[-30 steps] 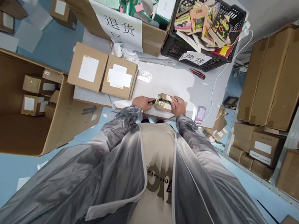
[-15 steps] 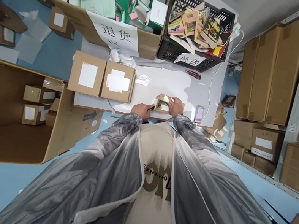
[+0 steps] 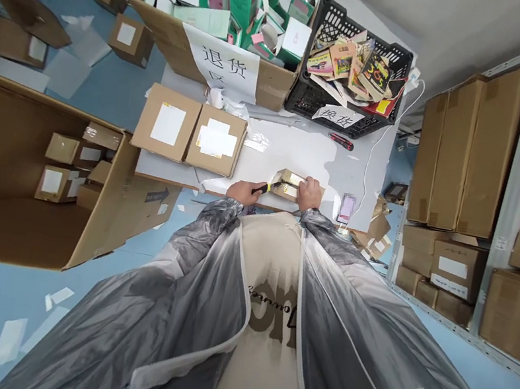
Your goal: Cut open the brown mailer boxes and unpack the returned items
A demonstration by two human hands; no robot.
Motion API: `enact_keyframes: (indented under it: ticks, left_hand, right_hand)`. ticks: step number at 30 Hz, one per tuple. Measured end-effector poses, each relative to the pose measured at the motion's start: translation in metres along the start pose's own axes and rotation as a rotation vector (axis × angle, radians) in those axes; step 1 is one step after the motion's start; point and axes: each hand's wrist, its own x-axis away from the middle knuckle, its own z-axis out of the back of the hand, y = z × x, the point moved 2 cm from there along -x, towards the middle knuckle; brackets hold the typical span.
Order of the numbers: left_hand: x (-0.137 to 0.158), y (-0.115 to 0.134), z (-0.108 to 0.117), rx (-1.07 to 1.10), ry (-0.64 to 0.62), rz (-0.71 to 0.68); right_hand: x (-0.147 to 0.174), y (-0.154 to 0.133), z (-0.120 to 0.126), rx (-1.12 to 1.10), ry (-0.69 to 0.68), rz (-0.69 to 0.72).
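Note:
A small cardboard box [image 3: 285,190] with shiny tape lies near the front edge of the white table [image 3: 298,151]. My left hand [image 3: 242,191] is closed around a black and yellow utility knife [image 3: 261,189], whose front end meets the left part of the small box. At the box's right end, my right hand [image 3: 311,194] grips it with fingers bent over the top. The blade's exact contact with the tape is too small to make out. Further back on the table lies a red and black box cutter [image 3: 340,141].
Two labelled cartons [image 3: 166,123] sit at the table's left. Behind stand an open carton [image 3: 274,83] of green-white boxes and a black crate [image 3: 302,98] of booklets. A phone [image 3: 346,208] lies at right. A large open carton [image 3: 101,207] stands left; shelving [image 3: 511,198] holds boxes right.
The view has turned slightly, shifting the background. My right hand has slid toward the box's right end. My left hand sits a little farther from the box, with more of the knife showing.

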Motion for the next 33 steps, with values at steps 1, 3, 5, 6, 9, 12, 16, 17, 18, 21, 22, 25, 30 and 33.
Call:
enact_keyframes:
  ticks: [1, 3, 5, 6, 9, 12, 16, 17, 18, 21, 22, 25, 30, 33]
  left_hand:
    - [0.002, -0.001, -0.001, 0.004, 0.001, 0.004]
    - [0.006, -0.001, -0.004, 0.022, 0.009, 0.017]
    - [0.008, -0.001, -0.009, 0.049, 0.017, 0.032]
    - [0.008, -0.001, -0.012, 0.062, 0.019, 0.039]
    - [0.005, 0.000, -0.019, 0.073, 0.032, 0.062]
    - [0.000, 0.004, -0.024, 0.019, 0.031, 0.061]
    - [-0.005, 0.007, -0.023, -0.033, 0.011, 0.043]
    - [-0.006, 0.007, -0.022, -0.033, 0.018, 0.043]
    - [-0.007, 0.007, -0.021, -0.034, 0.027, 0.044]
    - [-0.013, 0.008, -0.016, -0.057, 0.037, 0.025]
    - [-0.016, 0.008, -0.014, -0.065, 0.031, 0.014]
    - [-0.024, 0.011, -0.007, -0.084, 0.011, -0.005]
    - [-0.033, 0.014, -0.001, -0.102, -0.008, -0.031]
    - [-0.029, 0.011, -0.005, -0.128, -0.018, -0.101]
  right_hand:
    - [0.002, -0.002, 0.000, 0.027, -0.004, -0.013]
    - [0.004, -0.007, 0.000, 0.068, -0.032, -0.030]
    - [0.005, -0.012, 0.002, 0.080, -0.052, -0.041]
    - [0.006, -0.014, 0.003, 0.080, -0.057, -0.053]
    - [0.008, -0.022, 0.006, 0.086, -0.102, -0.135]
    - [0.012, -0.031, 0.006, 0.098, -0.226, -0.163]
    - [0.015, -0.035, 0.005, 0.058, -0.324, -0.091]
    - [0.015, -0.034, 0.005, 0.048, -0.335, -0.082]
    - [0.015, -0.033, 0.006, 0.043, -0.347, -0.075]
    - [0.013, -0.032, 0.008, 0.047, -0.368, -0.039]
    - [0.013, -0.031, 0.009, 0.048, -0.362, -0.029]
    - [0.014, -0.030, 0.012, 0.062, -0.310, -0.023]
    - [0.021, -0.027, 0.016, 0.109, -0.253, 0.034]
    - [0.023, -0.026, 0.016, 0.139, -0.265, 0.014]
